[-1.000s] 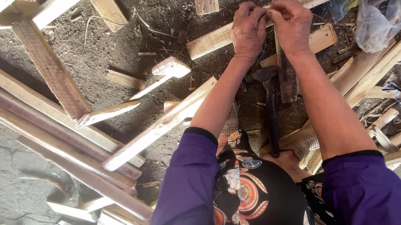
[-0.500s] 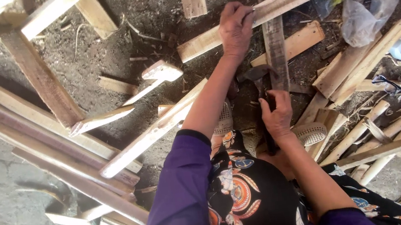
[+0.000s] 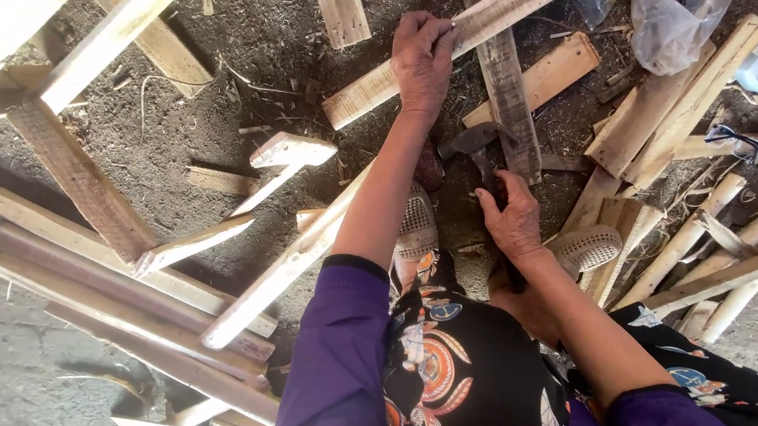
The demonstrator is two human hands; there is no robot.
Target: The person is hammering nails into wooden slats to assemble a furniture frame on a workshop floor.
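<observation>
1. Your left hand (image 3: 424, 63) is stretched forward, fingers closed over a long pale wooden slat (image 3: 508, 13) that lies slanted on the dirt floor (image 3: 264, 36).
2. Just nearer you than that slat, your right hand (image 3: 515, 221) wraps its fingers around the handle of a dark claw hammer (image 3: 476, 149); the hammer's metal head lies on the ground beside a grey weathered plank (image 3: 497, 66).
3. The grey plank runs under the pale slat, crossing it close beside your left hand.
4. Nearer you than the slat, two mesh slip-on shoes (image 3: 417, 228) show below your arms.
5. Beyond the slat's far right end sits a crumpled clear plastic bag (image 3: 688, 6).
6. Left of the slat, loose timber offcuts (image 3: 129, 270) lie scattered.
</observation>
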